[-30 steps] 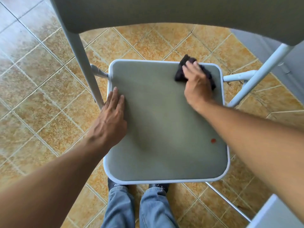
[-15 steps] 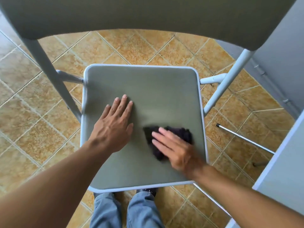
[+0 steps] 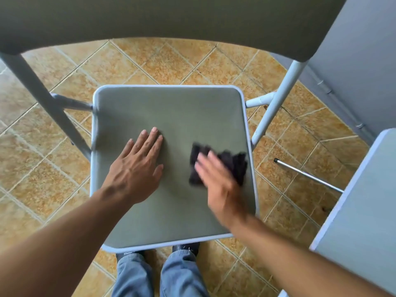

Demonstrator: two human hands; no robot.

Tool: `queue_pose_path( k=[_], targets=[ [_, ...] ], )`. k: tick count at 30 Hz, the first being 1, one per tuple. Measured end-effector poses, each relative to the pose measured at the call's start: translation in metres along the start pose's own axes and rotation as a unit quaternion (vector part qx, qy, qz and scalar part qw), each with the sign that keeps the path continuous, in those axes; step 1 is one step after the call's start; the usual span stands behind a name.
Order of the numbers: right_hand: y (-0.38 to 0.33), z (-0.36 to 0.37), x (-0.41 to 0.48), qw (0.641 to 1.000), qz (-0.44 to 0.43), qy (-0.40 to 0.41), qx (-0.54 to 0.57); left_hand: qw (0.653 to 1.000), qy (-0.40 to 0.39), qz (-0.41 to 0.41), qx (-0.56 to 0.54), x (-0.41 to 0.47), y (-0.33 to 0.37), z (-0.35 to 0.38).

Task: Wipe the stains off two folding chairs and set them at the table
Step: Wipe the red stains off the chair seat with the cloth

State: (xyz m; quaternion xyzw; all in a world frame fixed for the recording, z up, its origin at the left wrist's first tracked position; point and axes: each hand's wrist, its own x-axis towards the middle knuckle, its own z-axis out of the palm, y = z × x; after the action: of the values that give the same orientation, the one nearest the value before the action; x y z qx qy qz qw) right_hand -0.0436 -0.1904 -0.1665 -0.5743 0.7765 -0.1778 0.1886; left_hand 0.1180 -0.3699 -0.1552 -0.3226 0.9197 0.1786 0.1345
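Observation:
A folding chair stands open below me, its grey-green seat [image 3: 171, 112] edged in pale metal, its backrest [image 3: 171, 16] filling the top of the view. My left hand [image 3: 137, 168] lies flat on the seat's left half, fingers spread. My right hand [image 3: 218, 185], blurred by motion, presses a dark cloth [image 3: 231, 163] onto the seat's right side. No red stain shows on the visible seat; the part under the cloth and hand is hidden.
The chair stands on orange-brown floor tiles [image 3: 42, 163]. A pale grey flat surface [image 3: 360, 206] juts in at the lower right, with a thin metal leg [image 3: 308, 174] beside it. A grey wall [image 3: 364, 71] runs along the right. My jeans and shoes [image 3: 162, 273] show under the seat.
My right hand swept the cloth from the seat's far right corner down to its near right side, over the spot where a red dot showed. My left hand slid from the left edge inward.

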Motion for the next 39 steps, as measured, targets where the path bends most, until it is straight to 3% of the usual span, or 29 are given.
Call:
queue_pose_path(
  k=[4,8,11,13,16,18,20,26,31,36,39],
  targets=[
    [-0.015,-0.019,-0.102,0.979,-0.143,-0.142,-0.014,1.000,-0.008,0.006,-0.013,-0.006,0.010,0.003],
    [0.031,-0.043,-0.089,0.970,-0.174,-0.154,-0.064,1.000,-0.013,0.009,-0.024,-0.009,0.012,0.009],
    [0.054,-0.045,-0.028,0.979,-0.161,-0.093,-0.079,0.999,-0.008,0.002,-0.032,-0.009,0.013,0.011],
    [0.069,-0.045,0.038,0.986,-0.116,-0.056,-0.104,0.999,-0.009,0.001,-0.032,-0.008,0.013,0.011],
    [0.081,-0.054,0.138,0.991,0.040,0.018,-0.127,0.999,-0.013,0.005,-0.033,-0.006,0.011,0.010],
    [0.082,-0.060,0.181,0.982,0.146,0.027,-0.113,0.999,-0.013,0.010,-0.033,-0.006,0.008,0.009],
    [0.075,-0.059,0.192,0.976,0.191,0.018,-0.100,0.999,-0.015,0.014,-0.034,-0.005,0.006,0.010],
    [0.041,-0.021,0.039,0.991,0.083,0.035,-0.094,0.998,-0.022,0.015,-0.060,-0.005,0.003,0.010],
    [-0.023,-0.004,-0.093,0.997,-0.026,-0.033,-0.059,0.997,-0.027,0.028,-0.065,-0.007,0.006,0.006],
    [-0.006,-0.015,-0.061,0.989,-0.116,-0.089,-0.027,0.997,-0.022,0.034,-0.065,-0.011,-0.005,0.004],
    [0.030,-0.020,0.013,0.994,-0.082,-0.029,-0.065,0.998,-0.010,0.012,-0.066,-0.020,-0.017,0.002]
  ],
)
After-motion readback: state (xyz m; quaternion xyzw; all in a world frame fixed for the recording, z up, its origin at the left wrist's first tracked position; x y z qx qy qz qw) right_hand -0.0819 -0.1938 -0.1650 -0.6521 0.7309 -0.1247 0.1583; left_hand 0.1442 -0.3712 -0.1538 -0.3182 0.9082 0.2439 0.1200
